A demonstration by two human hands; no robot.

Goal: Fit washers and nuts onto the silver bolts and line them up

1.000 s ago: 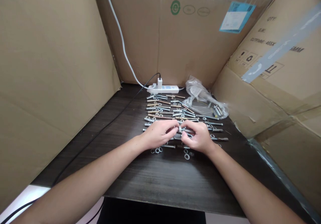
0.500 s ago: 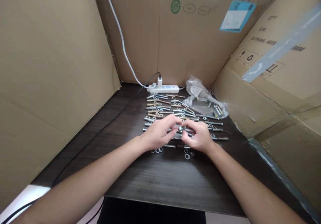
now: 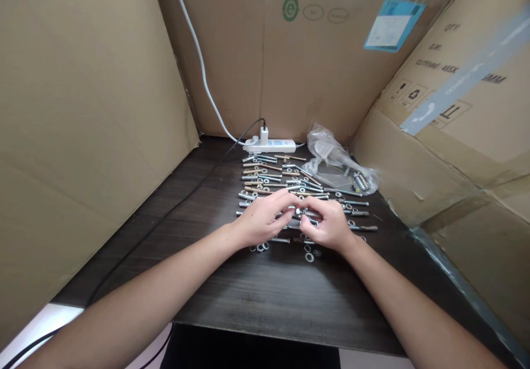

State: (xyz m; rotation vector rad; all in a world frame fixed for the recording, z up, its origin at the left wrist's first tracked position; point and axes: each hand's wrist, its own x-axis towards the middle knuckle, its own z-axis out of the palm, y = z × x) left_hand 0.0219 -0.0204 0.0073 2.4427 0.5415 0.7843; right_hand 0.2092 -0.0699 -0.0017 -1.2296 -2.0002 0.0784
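Note:
My left hand (image 3: 267,218) is curled inward over the rows of hardware, its thumb and fingers pinched around a small silvery bolt (image 3: 298,211). From the other side, my right hand (image 3: 329,224) closes its thumb and forefinger on the same piece. A nut seems to sit on it between the two sets of fingertips, though the fingers cover most of it. Beneath and around both hands lie bolts (image 3: 359,203) in silver and brass colours, with nuts and washers among them. A flat washer (image 3: 309,257) rests on the dark table (image 3: 265,297) just below my right hand.
A white power strip (image 3: 271,146) with a plugged-in charger stands behind the hardware. A clear plastic bag (image 3: 327,148) with metal parts lies at the back right. A black cable (image 3: 165,214) crosses the left side. Cardboard boxes (image 3: 223,54) wall in three sides.
Both hands stay in nearly the same place, with only slight finger movement at the bolt. The hardware on the table has not visibly shifted.

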